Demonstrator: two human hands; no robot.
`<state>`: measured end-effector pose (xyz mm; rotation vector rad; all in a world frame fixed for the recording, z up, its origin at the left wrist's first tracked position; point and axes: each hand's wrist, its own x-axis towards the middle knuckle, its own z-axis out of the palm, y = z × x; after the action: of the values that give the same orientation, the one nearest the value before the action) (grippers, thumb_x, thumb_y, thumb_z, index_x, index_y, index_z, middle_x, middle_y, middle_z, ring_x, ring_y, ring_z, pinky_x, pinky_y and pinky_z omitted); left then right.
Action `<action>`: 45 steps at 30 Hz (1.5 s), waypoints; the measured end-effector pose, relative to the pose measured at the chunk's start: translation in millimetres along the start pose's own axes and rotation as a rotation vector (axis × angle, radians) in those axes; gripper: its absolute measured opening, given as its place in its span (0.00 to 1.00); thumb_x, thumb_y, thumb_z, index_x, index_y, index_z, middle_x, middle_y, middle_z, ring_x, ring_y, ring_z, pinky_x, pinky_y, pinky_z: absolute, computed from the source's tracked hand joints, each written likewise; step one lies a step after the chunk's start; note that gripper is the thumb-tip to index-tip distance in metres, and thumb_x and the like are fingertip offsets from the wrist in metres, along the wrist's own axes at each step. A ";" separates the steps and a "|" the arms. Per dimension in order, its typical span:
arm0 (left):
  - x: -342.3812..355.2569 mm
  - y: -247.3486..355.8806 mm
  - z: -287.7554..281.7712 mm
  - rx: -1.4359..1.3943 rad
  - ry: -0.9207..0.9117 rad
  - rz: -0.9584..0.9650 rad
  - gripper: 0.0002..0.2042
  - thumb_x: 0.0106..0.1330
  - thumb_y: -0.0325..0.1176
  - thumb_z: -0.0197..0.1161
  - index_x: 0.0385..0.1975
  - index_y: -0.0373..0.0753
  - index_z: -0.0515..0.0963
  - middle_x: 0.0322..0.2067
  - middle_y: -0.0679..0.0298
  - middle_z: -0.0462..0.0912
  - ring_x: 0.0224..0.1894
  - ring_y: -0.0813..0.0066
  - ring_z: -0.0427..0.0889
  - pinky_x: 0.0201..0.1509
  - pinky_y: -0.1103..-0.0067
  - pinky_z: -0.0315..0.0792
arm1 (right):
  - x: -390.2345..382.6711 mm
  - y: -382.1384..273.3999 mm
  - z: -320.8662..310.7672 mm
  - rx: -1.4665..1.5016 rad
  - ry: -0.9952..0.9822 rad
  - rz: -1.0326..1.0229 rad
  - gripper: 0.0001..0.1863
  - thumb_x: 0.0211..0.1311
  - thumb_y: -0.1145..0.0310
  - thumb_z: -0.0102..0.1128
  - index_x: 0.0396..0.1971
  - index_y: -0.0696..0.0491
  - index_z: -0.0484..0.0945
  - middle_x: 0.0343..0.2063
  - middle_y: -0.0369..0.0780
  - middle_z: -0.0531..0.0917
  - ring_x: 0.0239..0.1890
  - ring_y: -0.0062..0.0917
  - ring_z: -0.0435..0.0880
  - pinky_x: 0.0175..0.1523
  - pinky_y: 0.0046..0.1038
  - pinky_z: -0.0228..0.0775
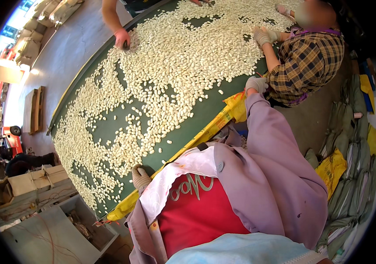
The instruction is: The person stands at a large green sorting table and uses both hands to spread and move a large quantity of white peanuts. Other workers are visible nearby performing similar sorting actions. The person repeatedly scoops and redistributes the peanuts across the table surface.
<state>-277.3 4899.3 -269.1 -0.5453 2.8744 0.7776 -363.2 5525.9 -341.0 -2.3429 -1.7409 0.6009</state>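
A wide layer of white beans (170, 57) covers much of a green tabletop (188, 130). My left hand (141, 178), in a beige knit glove, rests at the near edge of the table beside the closest beans. Its fingers lie toward the beans, and I see nothing held in them. My right hand (257, 84), also gloved, is at the table's right edge, close to a co-worker's elbow. Its fingers are too small and partly hidden to show whether they hold anything. Yellow plastic sheeting (210, 127) wraps the table edge between my two hands.
A co-worker in a plaid shirt (311, 61) leans in on the right with gloved hands on the beans. Across the table, another person's hand (122, 38) touches them. Stacked sacks (346, 176) line the right side. A wooden pallet (34, 110) and a grey bin (60, 233) stand left.
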 end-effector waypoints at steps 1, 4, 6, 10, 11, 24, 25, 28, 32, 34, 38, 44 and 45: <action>2.4 0.9 4.6 0.005 -0.017 0.006 0.13 0.70 0.40 0.49 0.47 0.45 0.78 0.39 0.53 0.83 0.40 0.55 0.82 0.46 0.65 0.74 | 7.3 0.9 -2.6 -0.009 -0.036 0.014 0.27 0.60 0.55 0.58 0.57 0.49 0.67 0.53 0.49 0.69 0.51 0.41 0.76 0.53 0.41 0.71; 3.0 0.5 9.4 0.016 -0.028 0.001 0.13 0.70 0.40 0.49 0.47 0.46 0.78 0.39 0.54 0.84 0.40 0.56 0.82 0.46 0.65 0.74 | 19.3 -6.9 -0.5 0.052 -0.109 0.103 0.33 0.57 0.54 0.61 0.57 0.55 0.62 0.54 0.49 0.69 0.52 0.41 0.76 0.54 0.41 0.70; -0.1 7.0 10.6 0.013 -0.023 -0.011 0.13 0.70 0.40 0.49 0.47 0.46 0.78 0.40 0.54 0.84 0.41 0.56 0.82 0.46 0.65 0.74 | 24.8 -10.4 7.0 0.207 -0.075 0.256 0.37 0.55 0.54 0.64 0.57 0.58 0.59 0.55 0.49 0.69 0.53 0.41 0.75 0.56 0.42 0.70; -5.7 24.2 14.4 0.016 -0.002 0.012 0.13 0.70 0.40 0.49 0.48 0.46 0.78 0.40 0.53 0.84 0.42 0.55 0.82 0.46 0.65 0.74 | 39.4 -10.4 11.5 0.203 -0.047 0.224 0.40 0.53 0.53 0.66 0.56 0.61 0.57 0.56 0.50 0.68 0.55 0.41 0.74 0.57 0.41 0.69; -5.7 25.3 17.4 0.019 -0.003 0.010 0.14 0.70 0.41 0.49 0.48 0.46 0.78 0.40 0.53 0.84 0.42 0.55 0.82 0.46 0.65 0.74 | 46.9 -10.5 16.2 0.197 -0.038 0.233 0.39 0.54 0.53 0.65 0.57 0.60 0.57 0.56 0.50 0.68 0.55 0.41 0.74 0.57 0.41 0.69; -10.5 55.9 44.1 -0.016 0.032 -0.008 0.14 0.70 0.38 0.47 0.47 0.42 0.77 0.41 0.55 0.84 0.42 0.56 0.82 0.47 0.66 0.73 | 102.7 -20.2 26.7 -0.501 -0.253 -0.138 0.30 0.63 0.53 0.49 0.62 0.53 0.64 0.66 0.46 0.62 0.62 0.37 0.70 0.60 0.42 0.65; -12.2 61.5 45.6 -0.022 0.031 0.002 0.14 0.70 0.37 0.47 0.47 0.42 0.77 0.41 0.54 0.84 0.42 0.57 0.82 0.47 0.67 0.73 | 110.9 -21.6 28.4 -0.443 -0.224 -0.132 0.31 0.63 0.53 0.49 0.62 0.54 0.64 0.65 0.47 0.63 0.61 0.38 0.71 0.59 0.42 0.66; -24.0 78.8 42.5 -0.047 0.091 -0.057 0.13 0.70 0.36 0.47 0.47 0.42 0.77 0.42 0.54 0.83 0.42 0.57 0.82 0.48 0.67 0.73 | 87.6 -23.6 20.7 -0.219 -0.200 -0.200 0.31 0.61 0.53 0.52 0.61 0.56 0.65 0.62 0.50 0.66 0.58 0.41 0.73 0.58 0.42 0.68; -28.8 108.8 48.1 -0.248 0.092 -0.209 0.11 0.71 0.35 0.49 0.45 0.43 0.78 0.35 0.59 0.82 0.32 0.69 0.80 0.33 0.73 0.75 | 89.2 -21.8 -6.7 -0.038 -0.156 -0.250 0.32 0.60 0.53 0.54 0.59 0.58 0.65 0.58 0.53 0.69 0.54 0.45 0.76 0.56 0.43 0.70; -29.2 109.8 49.7 -0.190 0.101 -0.135 0.11 0.71 0.35 0.49 0.45 0.43 0.78 0.32 0.60 0.81 0.30 0.73 0.78 0.27 0.76 0.74 | 93.2 -20.3 -10.8 -0.015 -0.098 -0.227 0.33 0.59 0.53 0.56 0.58 0.59 0.66 0.56 0.55 0.71 0.52 0.47 0.78 0.54 0.43 0.72; -22.6 105.1 61.4 -0.213 0.050 -0.296 0.11 0.71 0.35 0.50 0.45 0.42 0.78 0.36 0.58 0.83 0.34 0.66 0.81 0.39 0.71 0.75 | 102.6 -26.4 2.0 -0.019 0.020 -0.148 0.28 0.59 0.55 0.56 0.55 0.55 0.67 0.51 0.53 0.73 0.48 0.45 0.79 0.48 0.44 0.74; -23.1 106.3 83.4 -0.130 0.230 -0.108 0.12 0.70 0.35 0.50 0.46 0.42 0.77 0.40 0.55 0.84 0.42 0.57 0.82 0.49 0.68 0.73 | 125.2 -30.6 0.4 0.000 -0.041 -0.180 0.31 0.58 0.56 0.56 0.57 0.58 0.65 0.53 0.57 0.72 0.51 0.48 0.77 0.54 0.44 0.71; -25.1 107.6 86.4 -0.128 0.229 -0.109 0.12 0.70 0.35 0.51 0.47 0.41 0.77 0.41 0.54 0.84 0.42 0.56 0.82 0.49 0.67 0.73 | 129.8 -29.4 -0.3 0.000 -0.064 -0.193 0.31 0.58 0.55 0.56 0.57 0.59 0.66 0.53 0.58 0.72 0.53 0.49 0.75 0.55 0.44 0.69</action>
<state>-292.5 5037.4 -288.4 -0.8517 2.9800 0.9435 -357.7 5657.7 -358.9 -2.1439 -1.9645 0.6498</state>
